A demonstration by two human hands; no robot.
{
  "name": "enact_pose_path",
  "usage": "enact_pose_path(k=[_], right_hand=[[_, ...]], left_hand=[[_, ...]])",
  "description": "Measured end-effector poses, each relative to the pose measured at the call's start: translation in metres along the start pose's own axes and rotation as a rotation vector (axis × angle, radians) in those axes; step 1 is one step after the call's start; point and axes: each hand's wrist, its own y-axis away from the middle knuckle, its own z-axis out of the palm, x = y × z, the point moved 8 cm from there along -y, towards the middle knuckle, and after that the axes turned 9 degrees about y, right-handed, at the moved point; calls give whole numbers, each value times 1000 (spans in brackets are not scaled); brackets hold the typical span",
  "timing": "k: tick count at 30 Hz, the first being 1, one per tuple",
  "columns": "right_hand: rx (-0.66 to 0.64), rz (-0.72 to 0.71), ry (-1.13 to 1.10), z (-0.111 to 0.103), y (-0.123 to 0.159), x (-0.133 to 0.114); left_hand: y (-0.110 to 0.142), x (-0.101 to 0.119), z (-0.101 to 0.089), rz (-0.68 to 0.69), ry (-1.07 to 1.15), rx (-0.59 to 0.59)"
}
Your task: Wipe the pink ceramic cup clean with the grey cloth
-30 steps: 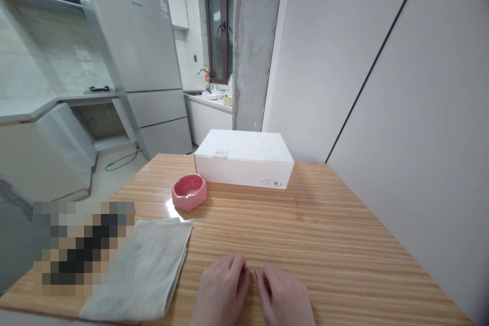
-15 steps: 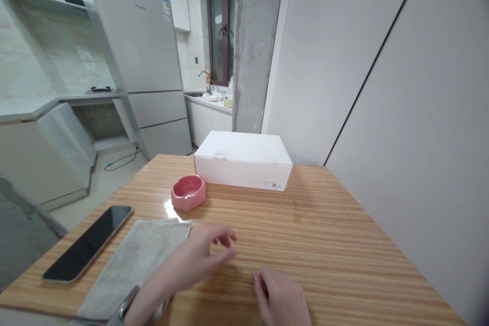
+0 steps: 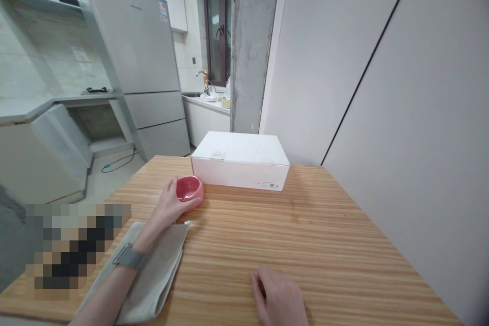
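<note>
My left hand (image 3: pixel 171 205) is at the pink faceted bowl (image 3: pixel 196 190), which stands on the table. The thumb lies along the bowl's near side and the fingers reach round its left side, so that part of the bowl is hidden. A band circles my left wrist. Beneath that forearm lies a folded grey-green cloth (image 3: pixel 162 270). My right hand (image 3: pixel 280 295) rests low on the wooden table (image 3: pixel 324 244), fingers curled in a loose fist, and nothing shows in it.
A white box (image 3: pixel 240 170) stands at the table's far edge, just behind and right of the bowl. To the left, a dark phone (image 3: pixel 80 252) is blurred into blocks. A pale wall (image 3: pixel 401 137) runs along the right.
My left hand has moved forward and left from the table's middle to the pink bowl and closed round its side. The right hand stays in place, still curled.
</note>
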Motion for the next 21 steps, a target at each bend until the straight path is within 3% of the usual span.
enact_pose_path(k=[5, 9, 15, 21], right_hand=[[55, 6, 0, -6, -4, -2], [100, 1, 9, -11, -6, -3], [35, -18, -8, -2, -4, -1], [45, -20, -17, -6, -6, -3]], left_hand=[[-5, 14, -1, -75, -96, -24], [0, 49, 5, -1, 94, -20], [20, 117, 56, 223, 522, -268], [28, 134, 89, 312, 407, -282]])
